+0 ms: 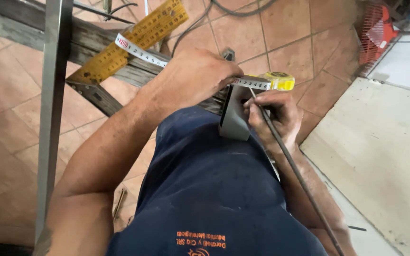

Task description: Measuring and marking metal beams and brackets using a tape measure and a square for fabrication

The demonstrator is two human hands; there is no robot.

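Note:
My left hand presses a white tape measure blade down onto a grey metal tube that lies across a worn wooden trestle. The blade runs to a yellow tape measure case at the right. My right hand grips a thin dark metal rod, its tip touching the tube just under the tape. A yellow folding rule lies along the trestle under the blade.
A long grey steel profile stands at the left. Terracotta floor tiles lie below, with a pale concrete slab at the right, a red crate at top right and dark cables on the floor.

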